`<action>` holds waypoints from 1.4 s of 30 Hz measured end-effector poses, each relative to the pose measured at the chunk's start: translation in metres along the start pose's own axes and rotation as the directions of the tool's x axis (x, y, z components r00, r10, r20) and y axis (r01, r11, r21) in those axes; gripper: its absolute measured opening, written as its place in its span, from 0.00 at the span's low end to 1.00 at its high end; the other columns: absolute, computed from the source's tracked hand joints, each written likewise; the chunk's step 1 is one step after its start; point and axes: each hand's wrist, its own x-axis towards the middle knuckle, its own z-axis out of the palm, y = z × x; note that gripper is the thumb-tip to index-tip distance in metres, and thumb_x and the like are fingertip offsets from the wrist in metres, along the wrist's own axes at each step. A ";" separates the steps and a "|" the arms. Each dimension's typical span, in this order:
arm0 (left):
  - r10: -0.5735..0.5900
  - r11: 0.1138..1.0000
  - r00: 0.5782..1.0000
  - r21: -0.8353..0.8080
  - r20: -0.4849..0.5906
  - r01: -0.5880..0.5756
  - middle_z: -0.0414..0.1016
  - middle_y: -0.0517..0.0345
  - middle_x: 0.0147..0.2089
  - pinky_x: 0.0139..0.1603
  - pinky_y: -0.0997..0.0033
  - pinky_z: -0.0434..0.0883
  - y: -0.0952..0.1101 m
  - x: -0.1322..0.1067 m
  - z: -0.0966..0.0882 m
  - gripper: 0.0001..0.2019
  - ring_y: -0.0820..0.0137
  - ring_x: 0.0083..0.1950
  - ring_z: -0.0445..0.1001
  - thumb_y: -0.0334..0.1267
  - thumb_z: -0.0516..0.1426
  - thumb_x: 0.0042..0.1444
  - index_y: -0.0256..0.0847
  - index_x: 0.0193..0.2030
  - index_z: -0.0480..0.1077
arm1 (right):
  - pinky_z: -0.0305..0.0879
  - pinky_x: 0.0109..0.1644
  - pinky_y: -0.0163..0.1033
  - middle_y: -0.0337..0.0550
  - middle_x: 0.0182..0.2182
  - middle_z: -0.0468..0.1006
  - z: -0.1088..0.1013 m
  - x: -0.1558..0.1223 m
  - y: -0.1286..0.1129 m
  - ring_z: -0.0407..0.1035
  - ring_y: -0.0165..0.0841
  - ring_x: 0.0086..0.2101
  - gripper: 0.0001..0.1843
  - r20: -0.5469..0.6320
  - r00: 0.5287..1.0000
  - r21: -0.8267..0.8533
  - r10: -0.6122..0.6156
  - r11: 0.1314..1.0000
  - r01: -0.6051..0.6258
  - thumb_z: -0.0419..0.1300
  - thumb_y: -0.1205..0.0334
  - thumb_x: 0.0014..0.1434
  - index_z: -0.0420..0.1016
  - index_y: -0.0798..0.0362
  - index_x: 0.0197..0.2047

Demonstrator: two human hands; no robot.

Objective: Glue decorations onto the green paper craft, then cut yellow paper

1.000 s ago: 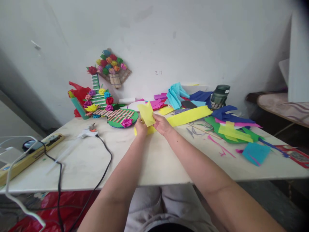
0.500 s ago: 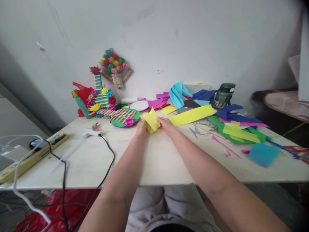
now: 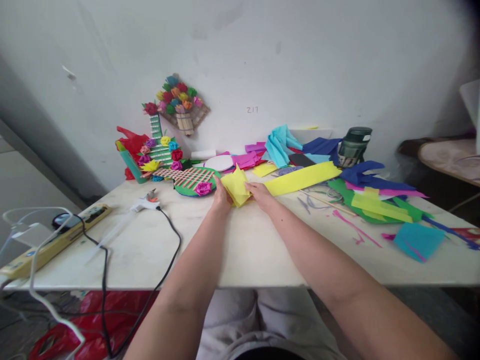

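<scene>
Yellow paper between two hands at a craft table

Head view. The yellow paper (image 3: 235, 186) stood just above or on the table (image 3: 255, 250), near the middle, between the hands; contact with the tabletop could not be told. It looked layered, one corner pointing up. The right hand (image 3: 260, 195) was clamped on its right edge, thumb and fingers together. The left hand (image 3: 222, 196) lay against its left side, thumb up; its fingers were partly hidden, so I could not tell whether they gripped. The two hands were apart, the paper spanning the gap.

A yellow strip (image 3: 303, 179) ran from behind the right hand toward the bottle (image 3: 354, 147). Left of the left hand, close by: a guitar (image 3: 193, 179) with lattice front and a pink rose (image 3: 203, 188). Behind the paper, a white disc (image 3: 218, 163). Farther left, a glue gun (image 3: 144, 203), then a power strip (image 3: 63, 240) near the table's left end. On the right, a stick (image 3: 332, 203), green paper (image 3: 342, 192) under yellow scraps (image 3: 382, 206), and a blue square (image 3: 419, 242) nearer the front edge. A bouquet (image 3: 183, 102) was on the wall (image 3: 300, 65).
</scene>
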 end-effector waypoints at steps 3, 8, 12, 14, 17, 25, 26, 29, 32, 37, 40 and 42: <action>0.029 0.999 0.999 0.025 0.028 -0.030 0.75 0.45 0.46 0.45 0.61 0.72 0.001 -0.002 0.002 0.37 0.59 0.48 0.73 0.67 0.39 0.51 0.38 0.48 0.69 | 0.67 0.29 0.35 0.37 0.19 0.74 0.000 0.002 0.002 0.68 0.30 0.24 0.10 0.003 1.000 0.011 0.000 1.000 0.000 0.65 0.57 0.44 0.74 0.54 0.23; 0.034 0.999 0.999 0.019 -0.001 -0.034 0.75 0.45 0.45 0.47 0.61 0.72 -0.003 0.002 -0.002 0.26 0.58 0.48 0.74 0.57 0.50 0.54 0.36 0.46 0.70 | 0.66 0.28 0.35 0.36 0.17 0.73 -0.001 0.003 0.004 0.67 0.29 0.22 0.09 0.017 1.000 -0.012 -0.007 1.000 0.008 0.65 0.58 0.43 0.74 0.55 0.21; 0.037 0.999 0.999 0.024 0.004 -0.037 0.76 0.45 0.45 0.48 0.59 0.71 -0.008 0.008 -0.010 0.17 0.59 0.47 0.75 0.44 0.57 0.53 0.35 0.45 0.70 | 0.66 0.27 0.35 0.36 0.16 0.73 0.001 0.001 0.001 0.67 0.29 0.20 0.08 0.021 1.000 -0.023 -0.009 1.000 0.010 0.66 0.59 0.42 0.74 0.55 0.20; 0.052 0.998 0.999 0.029 0.015 -0.052 0.76 0.45 0.44 0.49 0.58 0.71 -0.009 0.010 -0.012 0.16 0.59 0.46 0.75 0.42 0.57 0.52 0.35 0.44 0.70 | 0.66 0.27 0.35 0.36 0.16 0.74 0.001 0.000 0.000 0.67 0.29 0.20 0.08 0.024 1.000 -0.026 -0.007 1.000 0.007 0.67 0.59 0.42 0.75 0.54 0.20; 0.059 0.997 0.998 0.049 -0.017 -0.058 0.76 0.43 0.42 0.48 0.59 0.72 -0.010 0.010 -0.011 0.16 0.59 0.44 0.76 0.41 0.58 0.52 0.33 0.44 0.69 | 0.66 0.28 0.35 0.36 0.17 0.74 0.001 0.000 0.002 0.67 0.29 0.21 0.09 0.027 1.000 -0.040 -0.005 0.999 0.006 0.66 0.58 0.43 0.74 0.55 0.20; 0.101 0.992 0.994 0.080 -0.045 -0.097 0.77 0.45 0.42 0.46 0.60 0.72 -0.011 0.008 -0.010 0.13 0.60 0.44 0.75 0.40 0.55 0.55 0.33 0.43 0.69 | 0.65 0.36 0.36 0.37 0.28 0.75 -0.001 0.006 0.005 0.69 0.29 0.30 0.15 -0.063 0.996 -0.117 -0.064 0.992 0.056 0.64 0.54 0.44 0.74 0.52 0.36; 0.101 0.992 0.994 0.080 -0.039 -0.098 0.77 0.44 0.42 0.46 0.61 0.72 -0.011 0.007 -0.010 0.13 0.60 0.45 0.75 0.41 0.55 0.55 0.33 0.43 0.69 | 0.65 0.37 0.36 0.37 0.30 0.75 -0.001 0.005 0.002 0.68 0.29 0.31 0.18 -0.052 0.996 -0.130 -0.075 0.989 0.068 0.65 0.56 0.42 0.74 0.51 0.39; 0.106 0.991 0.994 0.085 -0.021 -0.104 0.76 0.44 0.43 0.47 0.61 0.72 -0.010 0.006 -0.011 0.14 0.60 0.45 0.75 0.42 0.56 0.55 0.33 0.43 0.69 | 0.65 0.39 0.36 0.38 0.37 0.74 0.000 -0.002 -0.006 0.68 0.30 0.33 0.27 0.030 0.991 -0.170 -0.129 0.977 0.132 0.68 0.61 0.37 0.72 0.48 0.45; 0.131 0.987 0.991 0.099 -0.003 -0.130 0.76 0.43 0.44 0.47 0.61 0.72 -0.010 0.005 -0.011 0.15 0.59 0.45 0.75 0.43 0.56 0.54 0.33 0.42 0.70 | 0.64 0.44 0.37 0.39 0.42 0.73 0.003 -0.008 -0.013 0.67 0.32 0.39 0.29 0.102 0.976 -0.172 -0.192 0.963 0.207 0.68 0.63 0.37 0.72 0.46 0.47; 0.129 0.989 0.992 0.076 -0.002 -0.129 0.75 0.41 0.45 0.48 0.57 0.71 -0.010 0.008 -0.014 0.14 0.58 0.45 0.75 0.41 0.56 0.54 0.32 0.43 0.69 | 0.62 0.44 0.38 0.37 0.33 0.75 0.001 -0.003 -0.011 0.67 0.35 0.38 0.20 -0.034 0.969 -0.379 -0.243 0.900 0.213 0.69 0.61 0.35 0.73 0.48 0.36; 0.109 0.992 0.994 0.066 -0.008 -0.108 0.75 0.41 0.46 0.50 0.57 0.70 -0.009 0.009 -0.014 0.15 0.57 0.47 0.74 0.41 0.57 0.53 0.32 0.43 0.69 | 0.61 0.38 0.37 0.35 0.20 0.69 -0.005 0.005 -0.008 0.65 0.33 0.31 0.12 -0.147 0.961 -0.521 -0.235 0.844 0.127 0.65 0.58 0.39 0.65 0.50 0.18; 0.098 0.993 0.995 0.064 0.013 -0.098 0.76 0.43 0.45 0.51 0.58 0.70 -0.007 0.007 -0.012 0.16 0.57 0.49 0.74 0.41 0.58 0.52 0.33 0.43 0.69 | 0.61 0.35 0.35 0.34 0.17 0.66 -0.011 0.009 -0.008 0.65 0.32 0.29 0.13 -0.163 0.967 -0.476 -0.196 0.874 0.097 0.62 0.56 0.42 0.62 0.51 0.16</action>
